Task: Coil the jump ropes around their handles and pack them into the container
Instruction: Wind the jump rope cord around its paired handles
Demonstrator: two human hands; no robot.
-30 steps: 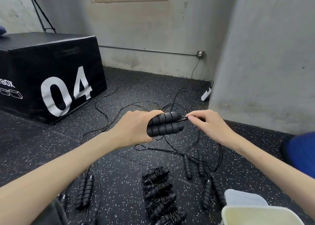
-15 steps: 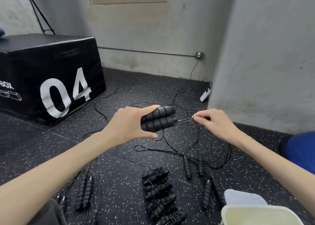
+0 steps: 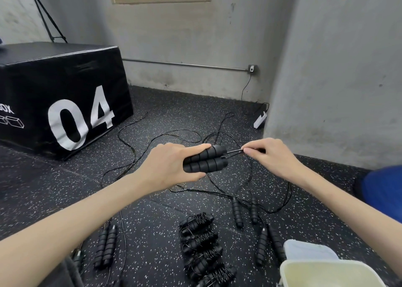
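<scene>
Speckled black floor, strewn with loose cord and spare handles; a black box marked 04 stands well off to the left. Near the bottom right, the pale container sits with its lid just behind it, nothing seen packed inside. Between the arms, a row of four finished coils is laid on the floor. Above them, the paired handles are held clear of the floor in the left hand, which is closed around their left ends; the long axis runs left to right, tilted slightly up toward the right. The cord leaves the handles' right end and is pinched, just beside it, in the closed fingers of the right hand. The winding is judged to turn on this: cord lying almost in line with the handles, so it must be swung crosswise before a first turn can be laid. No turns are seen on the handles yet.
</scene>
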